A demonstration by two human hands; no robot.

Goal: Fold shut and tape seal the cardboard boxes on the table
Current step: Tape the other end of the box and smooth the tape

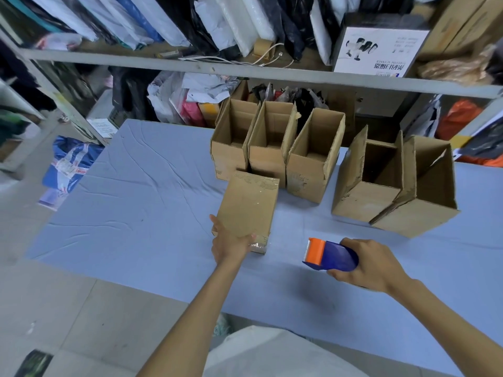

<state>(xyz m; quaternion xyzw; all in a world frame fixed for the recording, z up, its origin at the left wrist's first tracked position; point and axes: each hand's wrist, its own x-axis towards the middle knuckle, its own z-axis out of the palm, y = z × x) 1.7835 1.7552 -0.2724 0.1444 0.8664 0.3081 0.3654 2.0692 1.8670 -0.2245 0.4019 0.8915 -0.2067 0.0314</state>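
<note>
Fingers (216, 223) of the left hand (231, 247) grip the taped box (249, 205).

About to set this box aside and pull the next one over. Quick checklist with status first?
1. Flaps of the closed box folded flat: ok.
2. Strip of clear tape along its top and over the near end: ok. At the far end: cannot tell.
3. Grip of the left hand on the closed box's near end: ok.
4. The right hand holds the tape dispenser, orange cutter end pointing left: ok.
5. The five open boxes behind, flaps up and unsealed: not ok.
</note>
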